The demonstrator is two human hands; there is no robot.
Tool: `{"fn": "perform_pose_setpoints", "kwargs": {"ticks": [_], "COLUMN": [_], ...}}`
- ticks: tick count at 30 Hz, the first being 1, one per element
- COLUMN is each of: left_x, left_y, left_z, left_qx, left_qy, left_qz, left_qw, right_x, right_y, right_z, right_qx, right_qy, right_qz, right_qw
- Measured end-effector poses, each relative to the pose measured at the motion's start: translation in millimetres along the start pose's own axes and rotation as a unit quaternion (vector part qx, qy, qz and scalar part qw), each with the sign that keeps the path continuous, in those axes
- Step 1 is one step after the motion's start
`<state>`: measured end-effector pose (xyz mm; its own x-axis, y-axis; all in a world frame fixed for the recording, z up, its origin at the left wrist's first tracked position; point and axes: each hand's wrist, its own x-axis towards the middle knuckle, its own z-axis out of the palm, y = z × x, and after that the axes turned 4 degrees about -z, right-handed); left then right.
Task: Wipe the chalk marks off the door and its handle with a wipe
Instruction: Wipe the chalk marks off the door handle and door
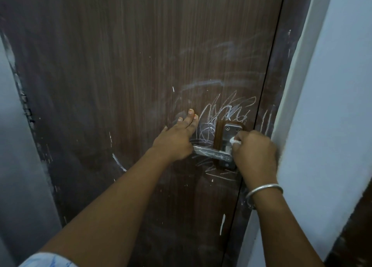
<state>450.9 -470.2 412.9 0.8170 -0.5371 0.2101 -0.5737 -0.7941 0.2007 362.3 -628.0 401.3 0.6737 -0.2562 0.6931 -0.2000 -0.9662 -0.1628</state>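
Note:
A dark brown wooden door (130, 75) fills the view. White chalk scribbles (227, 110) cover it above, left of and below the metal lever handle (211, 153), which is smeared with chalk too. My left hand (179, 138) lies flat on the door with straight fingers, its heel over the lever's left end. My right hand (254, 153) grips a small white wipe (234, 141) and presses it against the handle's metal backplate (231, 129). Most of the wipe is hidden inside the fist.
The door frame (267, 113) runs down the right side, with chalk strokes on it, and a pale wall (332, 105) juts out beside my right hand. Fainter smeared marks (211, 83) sit higher on the door. A grey wall (12, 146) borders the left.

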Motion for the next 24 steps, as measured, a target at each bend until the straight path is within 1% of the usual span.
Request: {"fn": "perform_pose_setpoints", "kwargs": {"ticks": [5, 7, 9, 12, 14, 16, 18, 21, 24], "left_x": [1, 2, 2, 2, 2, 2, 2, 3, 4], "left_y": [-1, -1, -1, -2, -2, -3, -3, -4, -5], "left_z": [0, 0, 0, 1, 1, 2, 2, 3, 4], "left_qx": [0.002, 0.001, 0.0, 0.0, -0.003, -0.007, -0.01, -0.008, -0.013], "left_qy": [-0.001, -0.002, -0.003, -0.002, -0.001, -0.001, -0.003, -0.004, -0.002], "left_qz": [0.001, 0.001, 0.001, 0.003, 0.003, 0.002, 0.0, 0.003, 0.003], "left_qw": [1.0, 1.0, 1.0, 1.0, 1.0, 1.0, 1.0, 1.0, 1.0], "right_x": [-9, -12, -12, -1, 7, 11, 8, -7, -22], "right_y": [0, 0, -2, -6, -11, -16, -12, -1, 3], "right_z": [7, 10, 11, 8, 5, 4, 4, 10, 24], "right_qx": [0.004, 0.024, 0.061, 0.086, 0.063, 0.039, 0.043, 0.072, 0.164], "right_qy": [0.033, 0.049, 0.056, 0.042, 0.006, -0.02, -0.013, 0.062, 0.129], "right_qz": [0.017, 0.027, 0.019, -0.028, -0.058, -0.068, -0.045, 0.017, 0.079], "right_qw": [0.999, 0.998, 0.996, 0.995, 0.996, 0.997, 0.998, 0.995, 0.975]}}
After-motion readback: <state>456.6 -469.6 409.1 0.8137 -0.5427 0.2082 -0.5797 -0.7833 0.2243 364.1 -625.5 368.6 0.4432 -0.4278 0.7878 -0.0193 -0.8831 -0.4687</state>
